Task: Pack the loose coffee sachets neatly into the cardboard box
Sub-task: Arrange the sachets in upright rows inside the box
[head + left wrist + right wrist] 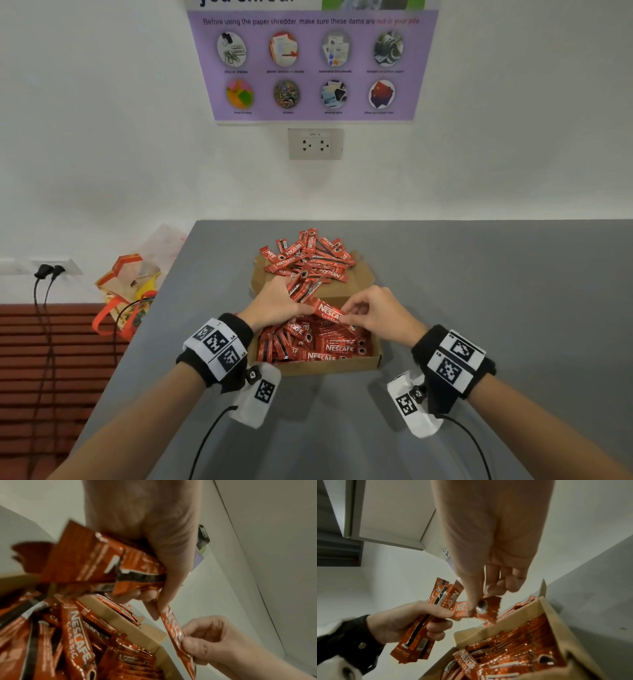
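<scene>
one sachet passing between two hands over the box

the left hand [277, 303] grips a small bundle of nescafé sachets [421, 632], its fingers [436, 626] curled round their middle so the sticks lie side by side and face one way; this looks like squaring up a batch before laying it in flat. the right hand [371, 313] pinches the end of a single sachet [329, 311] between thumb and forefinger, its other fingers loosely curled above. the far end of that sachet meets the left thumb and forefinger, so it bridges both hands, probably being added to the bundle.

both hands hover just above the cardboard box [329, 367], wrists raised, palms turned inward toward each other. the box sits on the grey bench [479, 291] in front of the person and already holds many sachets [329, 346], some in rows, some askew. beyond it a loose heap of sachets [308, 255] lies across the opened lid flap [363, 274], still to be packed.

judging by that heap, the job is partway done.
</scene>
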